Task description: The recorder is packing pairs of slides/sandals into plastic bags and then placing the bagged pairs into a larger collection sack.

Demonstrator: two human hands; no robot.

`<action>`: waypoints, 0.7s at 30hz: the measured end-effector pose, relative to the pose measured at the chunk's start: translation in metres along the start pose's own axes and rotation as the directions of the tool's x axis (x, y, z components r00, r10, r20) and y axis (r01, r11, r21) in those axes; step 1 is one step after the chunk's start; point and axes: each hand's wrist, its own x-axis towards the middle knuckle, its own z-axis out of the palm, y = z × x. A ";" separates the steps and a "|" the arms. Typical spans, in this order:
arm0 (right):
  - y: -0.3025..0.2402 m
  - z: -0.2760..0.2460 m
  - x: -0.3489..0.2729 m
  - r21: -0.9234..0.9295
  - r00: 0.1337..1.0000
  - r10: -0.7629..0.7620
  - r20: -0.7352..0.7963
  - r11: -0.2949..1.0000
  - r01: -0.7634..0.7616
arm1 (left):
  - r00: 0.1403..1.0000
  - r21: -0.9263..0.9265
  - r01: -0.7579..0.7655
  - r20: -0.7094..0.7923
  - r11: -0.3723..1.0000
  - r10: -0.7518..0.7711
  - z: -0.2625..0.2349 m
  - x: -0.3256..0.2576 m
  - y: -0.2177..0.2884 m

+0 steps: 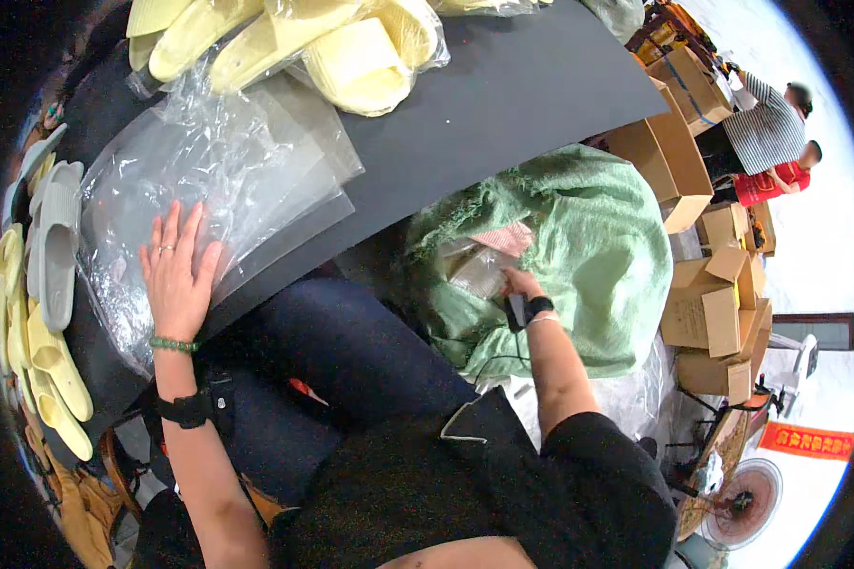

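My left hand (177, 275) lies flat with its fingers stretched out on a stack of clear plastic bags (256, 156) on the dark table (503, 85). To the right, a big green woven sack (598, 247) stands beside the table with its mouth open. My right hand (520, 287) reaches into that mouth, its fingers closed on the edge of a clear plastic bag (479, 272); what the bag holds is hard to make out. Just above it shows a pink ribbed piece (505, 239), mostly hidden in the sack.
Pale yellow slippers (361, 66) in clear bags lie across the table's far edge. More slippers, grey (59, 247) and yellow (57, 370), line the left side. Cardboard boxes (707, 308), a fan (742, 503) and two people (764, 133) are off to the right.
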 end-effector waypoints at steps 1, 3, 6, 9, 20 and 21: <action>0.005 0.002 -0.007 0.221 0.937 0.346 -0.048 0.918 -0.328 | 1.000 -0.007 -0.005 0.000 1.000 0.005 -0.001 0.001 0.001; 0.031 0.023 0.003 0.157 0.959 0.249 -0.132 0.961 -0.228 | 1.000 0.010 -0.001 0.008 1.000 0.000 -0.003 -0.001 -0.002; 0.017 0.039 -0.006 0.269 0.916 0.343 -0.209 0.920 -0.283 | 1.000 0.002 -0.011 0.011 1.000 0.011 -0.006 0.000 -0.005; -0.006 0.030 -0.004 0.339 0.925 0.252 -0.283 0.929 -0.150 | 1.000 -0.002 -0.015 0.028 1.000 0.015 -0.007 0.001 -0.004; -0.041 0.011 0.013 0.621 0.906 0.379 -0.188 0.761 -0.189 | 0.999 -0.001 -0.010 0.049 1.000 0.010 -0.017 -0.001 -0.001; -0.014 -0.005 0.025 0.799 0.974 0.178 -0.138 0.601 0.003 | 0.998 -0.047 -0.050 0.019 0.998 0.051 -0.003 0.009 0.006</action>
